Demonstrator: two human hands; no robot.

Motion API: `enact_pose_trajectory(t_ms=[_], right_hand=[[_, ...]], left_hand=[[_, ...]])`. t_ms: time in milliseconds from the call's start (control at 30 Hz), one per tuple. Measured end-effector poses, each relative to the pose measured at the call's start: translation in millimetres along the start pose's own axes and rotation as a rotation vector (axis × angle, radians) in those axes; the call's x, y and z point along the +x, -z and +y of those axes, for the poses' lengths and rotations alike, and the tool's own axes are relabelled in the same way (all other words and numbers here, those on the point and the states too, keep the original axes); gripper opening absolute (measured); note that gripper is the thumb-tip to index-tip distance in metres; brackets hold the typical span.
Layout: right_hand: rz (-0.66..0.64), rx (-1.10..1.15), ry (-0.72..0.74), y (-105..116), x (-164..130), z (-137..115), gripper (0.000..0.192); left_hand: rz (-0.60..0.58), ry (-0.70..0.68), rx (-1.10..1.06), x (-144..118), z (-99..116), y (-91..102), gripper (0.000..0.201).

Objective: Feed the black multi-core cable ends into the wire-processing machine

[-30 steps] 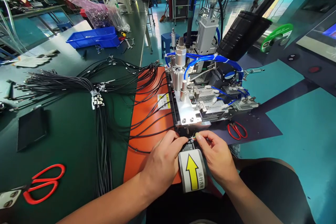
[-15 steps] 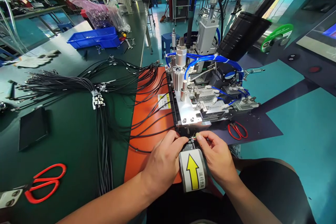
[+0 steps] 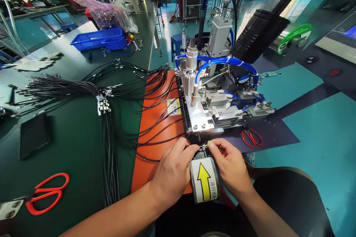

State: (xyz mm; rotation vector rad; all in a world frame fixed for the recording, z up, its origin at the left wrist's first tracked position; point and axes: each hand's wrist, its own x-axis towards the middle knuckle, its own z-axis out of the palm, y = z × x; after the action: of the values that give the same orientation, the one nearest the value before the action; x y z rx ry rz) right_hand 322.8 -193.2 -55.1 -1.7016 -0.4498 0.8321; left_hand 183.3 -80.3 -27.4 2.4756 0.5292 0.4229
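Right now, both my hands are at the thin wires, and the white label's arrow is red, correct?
Not quite: the head view shows the arrow on the white label is yellow. Your left hand and right hand are at the thin wires.

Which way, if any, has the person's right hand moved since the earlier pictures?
No: judged against the machine's silver plate, the right hand shows no visible shift in any direction.

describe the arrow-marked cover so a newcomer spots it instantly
Find the silver machine with blue tubes. At its near end, between the left hand and right hand, sits a curved cover. Only this piece bears a big yellow arrow on white.
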Motion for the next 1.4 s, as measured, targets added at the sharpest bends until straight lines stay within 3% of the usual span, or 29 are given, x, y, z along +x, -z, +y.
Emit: enact_pose_trajectory(t_ms=[467, 733, 900, 1400], right_hand=[[0.034, -0.022, 0.036, 0, 0, 0, 0.039], [0.127, -0.134, 0.185, 9, -5, -3, 0.029], [0.114, -0.150, 0.232, 11, -7, -1, 0.026], [0.046, -0.055, 0.107, 11, -9, -6, 0.034]], left_hand=[[-0.053, -0.004, 0.192, 4, 6, 1.8, 0.025], [-0.062, -0.022, 0.238, 4, 5, 1.2, 0.032], [-0.065, -0.014, 0.227, 4, 5, 1.5, 0.030], [-0.082, -0.006, 0.249, 4, 5, 1.8, 0.029]])
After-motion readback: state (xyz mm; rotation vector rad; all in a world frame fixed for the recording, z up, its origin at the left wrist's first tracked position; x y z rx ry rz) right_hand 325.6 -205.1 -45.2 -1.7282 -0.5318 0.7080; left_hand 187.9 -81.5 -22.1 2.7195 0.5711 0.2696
